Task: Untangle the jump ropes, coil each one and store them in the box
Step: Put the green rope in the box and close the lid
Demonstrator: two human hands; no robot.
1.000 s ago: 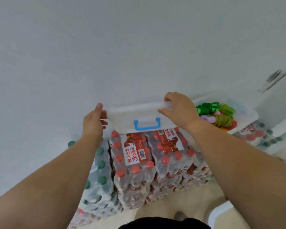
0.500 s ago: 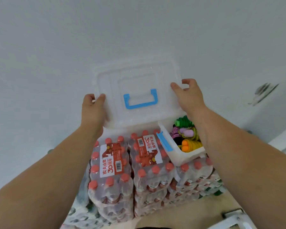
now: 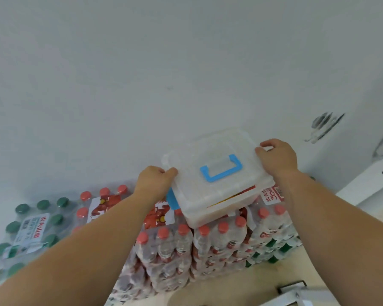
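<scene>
A translucent white lid [image 3: 210,155] with a blue handle [image 3: 222,172] lies on top of the clear plastic box [image 3: 219,212]. The box stands on stacked packs of red-capped water bottles. My left hand [image 3: 154,182] grips the lid's left edge with curled fingers. My right hand [image 3: 275,157] grips its right edge. Through the box wall a bit of orange and red from the stored jump ropes [image 3: 234,196] shows; the rest of the ropes is hidden by the lid. A blue latch [image 3: 171,200] sits on the box's left side.
Shrink-wrapped packs of red-capped bottles [image 3: 179,246] are stacked under and around the box. Green-capped bottle packs [image 3: 31,226] lie at the left. A white wall rises behind. A white ledge [image 3: 363,184] is at the right, beige floor [image 3: 230,288] below.
The lid, held upright and facing me a moment ago, has been lowered flat onto the box, covering the ropes. Both hands moved right with it; the view shifted.
</scene>
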